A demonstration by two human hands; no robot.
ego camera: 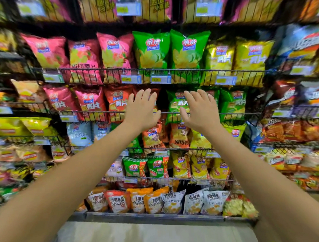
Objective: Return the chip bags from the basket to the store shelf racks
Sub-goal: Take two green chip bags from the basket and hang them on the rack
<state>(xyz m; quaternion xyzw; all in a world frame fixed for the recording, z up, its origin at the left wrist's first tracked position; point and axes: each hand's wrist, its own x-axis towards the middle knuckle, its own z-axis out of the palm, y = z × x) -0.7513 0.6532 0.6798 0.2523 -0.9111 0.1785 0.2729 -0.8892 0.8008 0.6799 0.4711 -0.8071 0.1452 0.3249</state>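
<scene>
Both arms reach forward to the wire shelf racks full of chip bags. My left hand [141, 109] is spread open in front of a red chip bag [116, 102] on the middle rack, at the wire rail [93, 116]. My right hand [200, 110] is open too, fingers apart, in front of a green chip bag [176, 105] on the same rack. A dark gap [162, 102] lies between the red and green bags, between my hands. Neither hand holds anything. No basket is in view.
Pink, green and gold bags [152, 50] fill the rack above. Orange bags [179, 136] and smaller packs sit on the racks below. Price tags [160, 79] hang on the rails. Pale floor [141, 233] lies at the bottom.
</scene>
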